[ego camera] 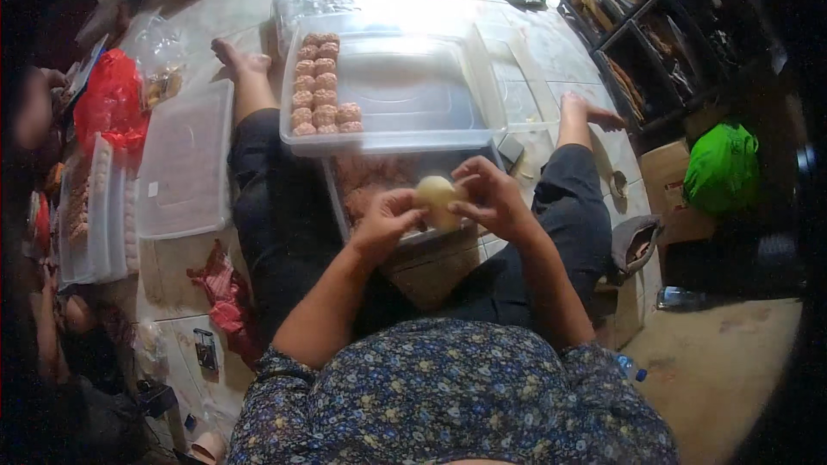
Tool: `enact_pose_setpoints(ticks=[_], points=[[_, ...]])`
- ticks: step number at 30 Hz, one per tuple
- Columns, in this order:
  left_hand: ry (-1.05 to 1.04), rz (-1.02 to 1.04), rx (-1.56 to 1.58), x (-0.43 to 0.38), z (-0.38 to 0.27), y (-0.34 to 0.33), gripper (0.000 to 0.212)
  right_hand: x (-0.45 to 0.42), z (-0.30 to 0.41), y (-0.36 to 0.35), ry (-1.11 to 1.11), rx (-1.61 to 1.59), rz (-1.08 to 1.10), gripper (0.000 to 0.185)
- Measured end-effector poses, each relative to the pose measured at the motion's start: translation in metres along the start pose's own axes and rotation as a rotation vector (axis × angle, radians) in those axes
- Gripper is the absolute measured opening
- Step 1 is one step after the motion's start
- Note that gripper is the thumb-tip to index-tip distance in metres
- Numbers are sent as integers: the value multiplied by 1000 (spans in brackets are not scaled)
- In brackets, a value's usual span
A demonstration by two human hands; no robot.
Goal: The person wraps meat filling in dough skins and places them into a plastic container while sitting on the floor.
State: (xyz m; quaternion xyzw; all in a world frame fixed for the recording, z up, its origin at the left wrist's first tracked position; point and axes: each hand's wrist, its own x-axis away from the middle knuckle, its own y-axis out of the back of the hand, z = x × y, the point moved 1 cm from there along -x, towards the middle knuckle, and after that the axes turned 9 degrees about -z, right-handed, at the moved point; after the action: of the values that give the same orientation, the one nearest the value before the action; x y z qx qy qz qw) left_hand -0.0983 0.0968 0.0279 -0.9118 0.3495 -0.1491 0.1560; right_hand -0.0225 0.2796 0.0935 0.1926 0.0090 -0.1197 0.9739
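Observation:
Between the fingertips of my left hand (386,219) and my right hand (494,200) is a pale yellow, dough-like round piece (437,197), slightly blurred. Both hands are over the near edge of a lower plastic box (420,240) that holds reddish-brown crumbly material (371,174). Across the far part of this box rests a translucent plastic tray (387,142). Along the left side of that tray stand rows of round, textured brownish-pink pieces (324,97), with a short extra column near its front corner.
A lidded plastic box (184,168) stands left of my leg, beside a red plastic bag (113,103) and more filled containers (97,213). Another person's arm (46,323) shows at far left. Black crates (665,39), a green bag (722,168) and a grey pouch (634,244) are at right.

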Motion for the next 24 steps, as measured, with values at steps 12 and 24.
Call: enact_pose_setpoints(ticks=[12, 24], points=[[-77, -42, 67, 9, -17, 29, 26, -16, 10, -33, -9, 58, -99, 26], [-561, -761, 219, 13, -63, 112, 21, -30, 16, 67, 251, 822, -349, 37]])
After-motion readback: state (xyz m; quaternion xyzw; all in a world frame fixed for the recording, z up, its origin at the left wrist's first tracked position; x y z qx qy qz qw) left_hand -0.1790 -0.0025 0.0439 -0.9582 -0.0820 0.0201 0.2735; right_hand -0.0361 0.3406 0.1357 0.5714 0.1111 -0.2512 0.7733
